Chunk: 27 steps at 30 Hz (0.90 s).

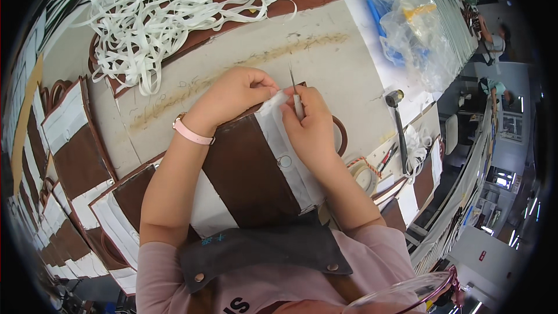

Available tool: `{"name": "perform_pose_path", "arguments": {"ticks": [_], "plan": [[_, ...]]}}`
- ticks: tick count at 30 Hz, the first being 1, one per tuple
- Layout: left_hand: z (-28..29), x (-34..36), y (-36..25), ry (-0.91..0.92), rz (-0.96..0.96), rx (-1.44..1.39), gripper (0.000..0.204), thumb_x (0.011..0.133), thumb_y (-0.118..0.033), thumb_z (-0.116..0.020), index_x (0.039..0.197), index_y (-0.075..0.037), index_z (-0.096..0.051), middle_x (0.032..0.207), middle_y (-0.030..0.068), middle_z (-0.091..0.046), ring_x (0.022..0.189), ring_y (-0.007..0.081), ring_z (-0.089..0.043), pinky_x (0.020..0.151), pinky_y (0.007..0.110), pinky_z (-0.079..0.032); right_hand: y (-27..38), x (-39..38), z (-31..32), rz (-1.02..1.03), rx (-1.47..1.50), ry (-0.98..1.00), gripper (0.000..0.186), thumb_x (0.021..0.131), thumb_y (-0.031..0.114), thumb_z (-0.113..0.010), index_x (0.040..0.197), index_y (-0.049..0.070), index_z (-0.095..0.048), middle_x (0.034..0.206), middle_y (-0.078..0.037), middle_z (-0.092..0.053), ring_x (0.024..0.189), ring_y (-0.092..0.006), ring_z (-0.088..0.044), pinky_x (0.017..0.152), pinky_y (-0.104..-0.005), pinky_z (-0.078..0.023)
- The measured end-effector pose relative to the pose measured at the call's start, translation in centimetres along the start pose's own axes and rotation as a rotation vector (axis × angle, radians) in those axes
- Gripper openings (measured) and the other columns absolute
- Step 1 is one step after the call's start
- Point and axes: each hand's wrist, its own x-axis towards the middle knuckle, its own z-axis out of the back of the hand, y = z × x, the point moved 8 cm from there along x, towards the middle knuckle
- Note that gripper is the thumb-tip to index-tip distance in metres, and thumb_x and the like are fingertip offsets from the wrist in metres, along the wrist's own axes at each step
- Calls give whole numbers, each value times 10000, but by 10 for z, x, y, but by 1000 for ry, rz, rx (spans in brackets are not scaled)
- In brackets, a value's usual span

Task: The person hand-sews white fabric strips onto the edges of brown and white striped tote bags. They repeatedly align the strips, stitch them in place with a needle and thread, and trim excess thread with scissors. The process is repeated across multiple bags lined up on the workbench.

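A brown and white bag panel (247,166) lies in front of me on the table, a white band running down its right side. With fingers curled and pinched, my left hand (247,90) grips the far edge of this panel at the white band. My right hand (309,125) is closed around a thin pointed tool (299,106) with a white handle, its slim metal tip directed away from me. The fingertips of both hands are close together at the panel's far corner. A brown looped handle (342,138) shows beside my right hand.
White straps (151,17) lie tangled at the far left on brown pieces. Clear plastic bags (421,29) sit far right; a hammer (397,125), a tape roll (364,177) and red-handled tool (388,156) lie at right. Similar panels (84,163) are stacked left. People (494,40) are in the background.
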Motion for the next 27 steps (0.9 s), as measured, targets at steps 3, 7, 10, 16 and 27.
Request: {"name": "perform_pose_path", "arguments": {"ticks": [3, 7, 10, 16, 27], "plan": [[1, 1, 4, -3, -15, -79, 181, 914, -151, -663, 943, 16, -727, 710, 12, -647, 568, 59, -526, 536, 254, -434, 4, 9, -3, 70, -59, 5, 252, 846, -1, -673, 1089, 39, -619, 973, -145, -599, 824, -351, -626, 695, -428, -506], [1, 4, 6, 4, -29, -42, 174, 911, -132, -662, 971, 19, -725, 728, -4, -646, 607, 53, -536, 564, 242, -442, 7, 17, -2, 89, -167, 87, 204, 845, 1, -698, 1037, 51, -652, 927, -116, -584, 780, -294, -613, 681, -381, -491], [0, 2, 2, 38, -33, -43, 162, 913, -101, -647, 993, 23, -712, 789, -12, -660, 673, 36, -536, 606, 220, -442, 10, 21, -2, 91, -183, 148, 193, 848, -4, -702, 1029, 46, -657, 922, -105, -583, 788, -281, -614, 681, -365, -483], [-2, 7, 3, 1, -164, 37, 151, 888, -57, -638, 1018, 2, -686, 837, 7, -688, 738, 45, -576, 678, 223, -470, 13, 29, -6, 204, -172, 244, 197, 847, 2, -677, 1023, 50, -601, 940, -164, -576, 824, -405, -616, 692, -487, -509], [1, 9, 4, -147, -191, 95, 186, 866, -29, -639, 1050, -1, -651, 855, 43, -719, 766, 51, -605, 695, 225, -476, -2, 25, 1, 64, -95, 138, 205, 833, -18, -676, 1025, 29, -621, 960, -161, -605, 821, -373, -624, 701, -443, -503]]}}
